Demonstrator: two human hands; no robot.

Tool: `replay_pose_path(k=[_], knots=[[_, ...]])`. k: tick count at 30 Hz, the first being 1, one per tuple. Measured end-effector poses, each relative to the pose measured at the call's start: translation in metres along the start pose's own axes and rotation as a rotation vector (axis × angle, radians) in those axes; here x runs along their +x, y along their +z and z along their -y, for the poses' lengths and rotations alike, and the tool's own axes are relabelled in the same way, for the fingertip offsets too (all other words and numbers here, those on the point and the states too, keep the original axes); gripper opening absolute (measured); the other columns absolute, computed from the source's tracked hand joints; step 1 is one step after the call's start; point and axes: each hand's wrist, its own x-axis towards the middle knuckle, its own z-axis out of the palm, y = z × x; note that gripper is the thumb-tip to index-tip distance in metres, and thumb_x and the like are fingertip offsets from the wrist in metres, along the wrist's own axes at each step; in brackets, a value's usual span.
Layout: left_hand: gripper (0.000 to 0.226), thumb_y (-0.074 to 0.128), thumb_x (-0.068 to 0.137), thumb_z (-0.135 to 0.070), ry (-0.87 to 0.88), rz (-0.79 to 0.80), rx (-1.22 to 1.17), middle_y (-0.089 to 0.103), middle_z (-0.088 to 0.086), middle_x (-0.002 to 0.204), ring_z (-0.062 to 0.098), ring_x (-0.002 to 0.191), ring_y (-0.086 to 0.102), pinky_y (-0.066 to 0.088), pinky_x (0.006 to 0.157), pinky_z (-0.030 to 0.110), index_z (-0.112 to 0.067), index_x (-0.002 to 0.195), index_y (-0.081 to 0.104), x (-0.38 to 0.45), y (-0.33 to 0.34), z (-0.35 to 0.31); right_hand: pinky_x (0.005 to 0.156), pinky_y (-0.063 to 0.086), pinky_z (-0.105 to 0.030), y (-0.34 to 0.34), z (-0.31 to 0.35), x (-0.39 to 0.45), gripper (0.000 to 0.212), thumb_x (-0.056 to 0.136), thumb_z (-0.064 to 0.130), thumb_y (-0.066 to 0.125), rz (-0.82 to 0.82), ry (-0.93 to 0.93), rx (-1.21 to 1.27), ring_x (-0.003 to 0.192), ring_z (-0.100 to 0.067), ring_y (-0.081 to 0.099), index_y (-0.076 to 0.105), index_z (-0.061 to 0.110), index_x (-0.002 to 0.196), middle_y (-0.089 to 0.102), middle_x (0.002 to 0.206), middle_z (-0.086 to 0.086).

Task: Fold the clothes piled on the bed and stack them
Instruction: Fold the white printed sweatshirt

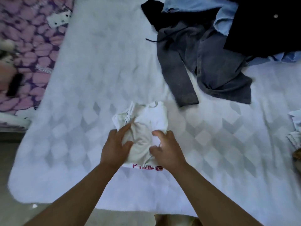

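1. White garment, bunched into a small bundle, lies mid-bed near the front edge; pink print shows at its near end.
2. Left hand grips the bundle's left side, fingers curled into the cloth.
3. Right hand grips the right side, thumb pinching fabric.
4. Unfolded pile (grey, black, blue) sits far right, well apart.
5. Bare mattress left of the bundle.

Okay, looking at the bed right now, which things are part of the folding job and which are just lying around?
Part of the job:
white garment, held by left hand and right hand
grey hoodie
light blue garment
black garment
white clothes at the right edge

Lying about:
purple patterned blanket
dark object on it, too blurred to identify
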Motion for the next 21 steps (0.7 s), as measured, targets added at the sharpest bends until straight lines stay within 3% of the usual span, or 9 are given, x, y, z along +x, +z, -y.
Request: replay_pose_path(k=[5, 9, 12, 15, 18, 21], knots=[[0.062, 0.065, 0.084, -0.018, -0.065, -0.111, 0.033, 0.048, 0.006, 0.111, 0.025, 0.102, 0.053, 0.04, 0.081, 0.03, -0.034, 0.14, 0.042, 0.028, -0.063, 0.067, 0.088, 0.04, -0.023, 0.053, 0.07, 0.051, 0.071, 0.079, 0.023, 0.07, 0.229, -0.057, 0.052, 0.107, -0.021, 0.051, 0.034, 0.029, 0.141, 0.03, 0.118, -0.001], [0.061, 0.064, 0.086, -0.022, -0.13, -0.137, 0.14, 0.046, 0.01, 0.123, 0.028, 0.111, 0.051, 0.041, 0.087, 0.035, -0.033, 0.141, 0.041, 0.048, -0.088, 0.113, 0.089, 0.041, -0.025, 0.092, 0.095, 0.077, 0.078, 0.079, 0.026, 0.07, 0.305, -0.099, 0.055, 0.113, -0.023, 0.049, 0.026, 0.031, 0.143, 0.027, 0.118, 0.001], [0.056, 0.062, 0.089, -0.028, -0.199, -0.089, 0.345, 0.02, 0.012, 0.155, 0.032, 0.138, 0.028, 0.027, 0.111, 0.04, -0.029, 0.141, 0.042, 0.054, -0.082, 0.141, 0.088, 0.043, -0.031, 0.114, 0.093, 0.086, 0.074, 0.085, 0.028, 0.063, 0.305, -0.057, -0.095, 0.113, -0.029, 0.05, 0.019, 0.027, 0.145, 0.031, 0.129, -0.007], [0.046, 0.059, 0.091, -0.032, -0.164, -0.06, 0.377, 0.02, 0.013, 0.156, 0.033, 0.145, 0.013, 0.014, 0.116, 0.042, -0.022, 0.135, 0.053, 0.049, -0.067, 0.149, 0.085, 0.044, -0.033, 0.12, 0.084, 0.084, 0.066, 0.087, 0.024, 0.058, 0.271, -0.058, -0.165, 0.109, -0.03, 0.052, 0.023, 0.021, 0.144, 0.037, 0.127, -0.008], [0.048, 0.046, 0.083, -0.038, -0.11, -0.104, 0.247, 0.046, 0.023, 0.139, 0.044, 0.134, 0.035, 0.029, 0.108, 0.051, -0.011, 0.115, 0.067, 0.041, -0.052, 0.131, 0.084, 0.046, -0.034, 0.109, 0.073, 0.078, 0.058, 0.088, 0.025, 0.057, 0.246, -0.092, -0.121, 0.107, -0.026, 0.053, 0.032, 0.019, 0.14, 0.043, 0.122, -0.006], [0.045, 0.041, 0.081, -0.033, -0.02, -0.135, 0.131, 0.056, 0.022, 0.128, 0.044, 0.121, 0.05, 0.038, 0.099, 0.054, -0.008, 0.105, 0.07, 0.036, -0.036, 0.1, 0.083, 0.046, -0.032, 0.084, 0.062, 0.077, 0.053, 0.09, 0.024, 0.054, 0.214, -0.049, -0.185, 0.104, -0.023, 0.055, 0.036, 0.017, 0.139, 0.043, 0.126, -0.005]])
